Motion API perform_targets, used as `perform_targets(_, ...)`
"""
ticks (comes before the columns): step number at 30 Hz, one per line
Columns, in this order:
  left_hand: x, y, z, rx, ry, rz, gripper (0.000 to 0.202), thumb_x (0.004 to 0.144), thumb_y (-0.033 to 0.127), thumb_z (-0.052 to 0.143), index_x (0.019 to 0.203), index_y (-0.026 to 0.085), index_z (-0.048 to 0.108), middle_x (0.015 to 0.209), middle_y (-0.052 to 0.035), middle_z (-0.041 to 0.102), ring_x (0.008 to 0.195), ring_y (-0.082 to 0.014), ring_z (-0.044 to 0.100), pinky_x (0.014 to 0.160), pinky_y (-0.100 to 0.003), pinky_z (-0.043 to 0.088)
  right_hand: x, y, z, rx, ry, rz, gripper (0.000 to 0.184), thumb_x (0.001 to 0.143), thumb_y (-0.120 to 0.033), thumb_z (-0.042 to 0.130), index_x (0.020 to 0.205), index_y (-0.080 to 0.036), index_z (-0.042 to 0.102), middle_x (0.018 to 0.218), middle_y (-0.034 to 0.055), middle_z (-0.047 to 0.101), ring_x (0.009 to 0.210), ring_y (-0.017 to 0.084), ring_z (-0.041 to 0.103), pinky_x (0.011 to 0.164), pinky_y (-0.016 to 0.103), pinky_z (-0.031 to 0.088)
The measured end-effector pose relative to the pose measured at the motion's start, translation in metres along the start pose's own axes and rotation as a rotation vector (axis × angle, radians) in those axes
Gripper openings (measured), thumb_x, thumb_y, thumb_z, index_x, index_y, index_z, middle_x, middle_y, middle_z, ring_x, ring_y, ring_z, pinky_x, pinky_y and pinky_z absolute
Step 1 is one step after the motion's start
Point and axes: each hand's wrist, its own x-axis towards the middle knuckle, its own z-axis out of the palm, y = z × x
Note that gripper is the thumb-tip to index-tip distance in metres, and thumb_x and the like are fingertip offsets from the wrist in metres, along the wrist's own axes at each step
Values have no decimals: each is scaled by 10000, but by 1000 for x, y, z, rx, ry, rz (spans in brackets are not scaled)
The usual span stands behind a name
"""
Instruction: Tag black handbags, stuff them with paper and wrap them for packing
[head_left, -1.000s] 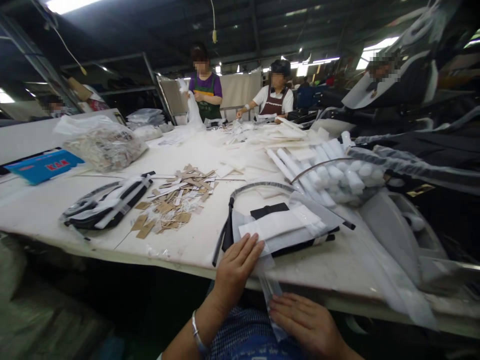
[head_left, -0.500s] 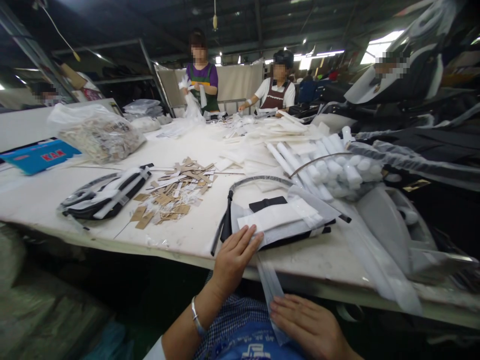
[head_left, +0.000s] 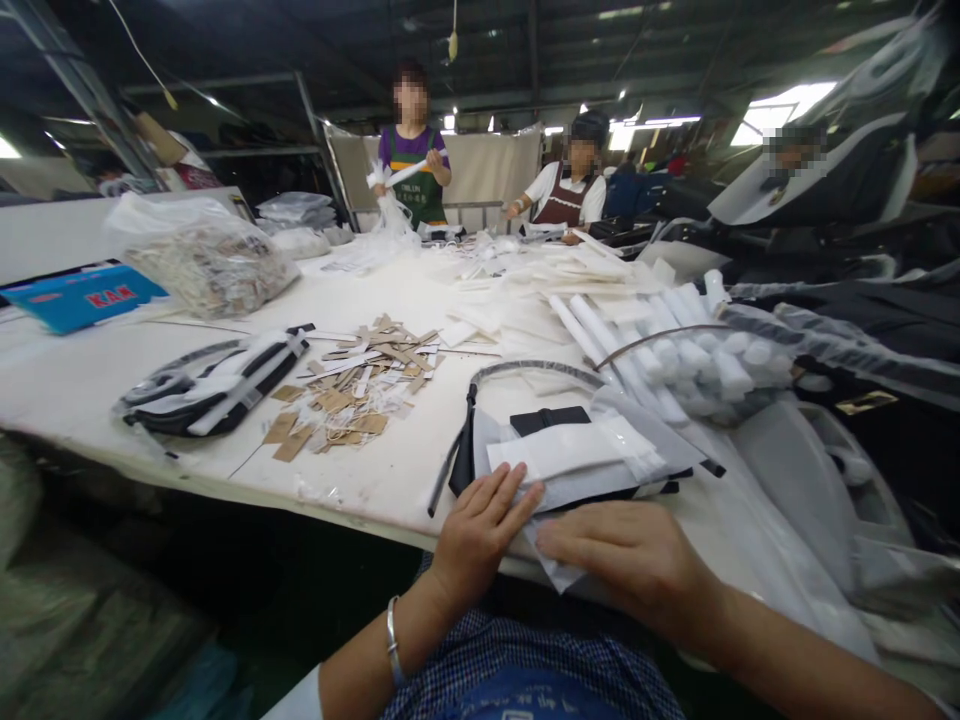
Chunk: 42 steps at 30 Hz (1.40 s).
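A black handbag (head_left: 460,455) lies at the table's front edge, its wrapped strap arching behind it. On it rest a translucent sheet (head_left: 645,430), a flat white padded strip (head_left: 555,447) and a small black piece (head_left: 550,419). My left hand (head_left: 484,520) lies with its fingers stretched out on the bag's near edge. Beside it, my right hand (head_left: 630,550) has its fingers together over a translucent strip (head_left: 559,572) at the table edge; its thumb is hidden.
Cardboard tags (head_left: 360,390) lie in a pile left of the bag, beside another wrapped bag (head_left: 217,385). White foam rolls (head_left: 675,350) are heaped at the right. A filled plastic bag (head_left: 202,260) stands at the left. Two people work across the table (head_left: 420,270).
My right hand has risen from my lap to the table edge, bringing the strip's hanging end up with it. My left hand stays on the bag. The view has shifted slightly.
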Motion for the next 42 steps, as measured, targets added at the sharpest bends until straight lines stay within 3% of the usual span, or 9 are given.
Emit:
perform_targets(4, 0, 4, 1, -33, -3, -25, 341, 1020, 170, 385, 1243, 163, 642, 1463, -109, 532, 1376, -258, 463, 1049, -417, 497, 29, 33, 1, 9, -40, 149, 268, 937, -107, 513, 1024, -214, 743, 934, 21, 788, 815, 139, 739, 739, 215, 565)
perform_targets(6, 1, 5, 3, -51, 28, -58, 324, 1022, 176, 379, 1140, 162, 682, 1413, -127, 573, 1343, -252, 498, 1041, -413, 507, 40, 53, 10, 31, -69, 270, 289, 901, -96, 534, 1003, -239, 763, 940, 0, 792, 847, 148, 741, 766, 224, 557)
perform_targets(10, -2, 7, 9, -88, 145, -129, 288, 1001, 129, 428, 1118, 167, 688, 1300, -143, 635, 1267, -244, 560, 1010, -408, 536, 52, 87, 35, 134, -178, 536, 276, 859, -125, 574, 951, -277, 786, 934, -34, 794, 857, 161, 743, 778, 245, 551)
perform_targets(18, -5, 1, 7, -229, 212, -89, 265, 984, 86, 468, 1149, 120, 672, 1098, -91, 716, 1239, -232, 589, 1030, -378, 528, 56, 105, 61, 226, -266, 744, 118, 844, -296, 671, 819, -242, 773, 828, -1, 777, 783, 178, 703, 742, 273, 499)
perform_targets(21, -1, 0, 3, -230, 195, -104, 254, 991, 108, 462, 1124, 128, 678, 1132, -96, 716, 1216, -222, 603, 1016, -357, 529, 57, 110, 64, 167, -293, 770, 83, 790, -292, 728, 770, -212, 715, 767, -8, 721, 732, 157, 640, 680, 260, 440)
perform_targets(26, 5, -2, 0, -173, 76, -106, 288, 1006, 147, 397, 1072, 140, 677, 1424, -118, 569, 1310, -243, 528, 997, -366, 523, 63, 120, 65, 162, -398, 797, 172, 748, -279, 767, 800, -203, 622, 685, -42, 626, 638, 133, 552, 598, 243, 362)
perform_targets(29, 9, -4, -3, -157, 35, -88, 369, 1001, 122, 320, 1101, 131, 675, 1394, -88, 601, 1306, -233, 531, 1000, -354, 508, 65, 124, 67, 180, -397, 814, 205, 770, -264, 747, 891, -209, 591, 710, -51, 640, 632, 123, 559, 610, 238, 363)
perform_targets(34, 13, -3, -8, -53, -33, -91, 468, 985, 105, 289, 1374, 115, 549, 1358, -67, 632, 1244, -213, 576, 1026, -334, 463, 65, 127, 71, 77, -408, 772, 199, 812, -262, 710, 959, -220, 583, 781, -40, 675, 648, 122, 570, 621, 241, 361)
perform_targets(42, 15, 4, -7, 49, -73, -34, 484, 915, 187, 420, 1362, 38, 529, 1441, -171, 540, 1322, -294, 506, 1031, -406, 436, 69, 130, 74, 41, -392, 705, 96, 802, -225, 737, 855, -201, 660, 811, -1, 679, 733, 150, 589, 658, 248, 373)
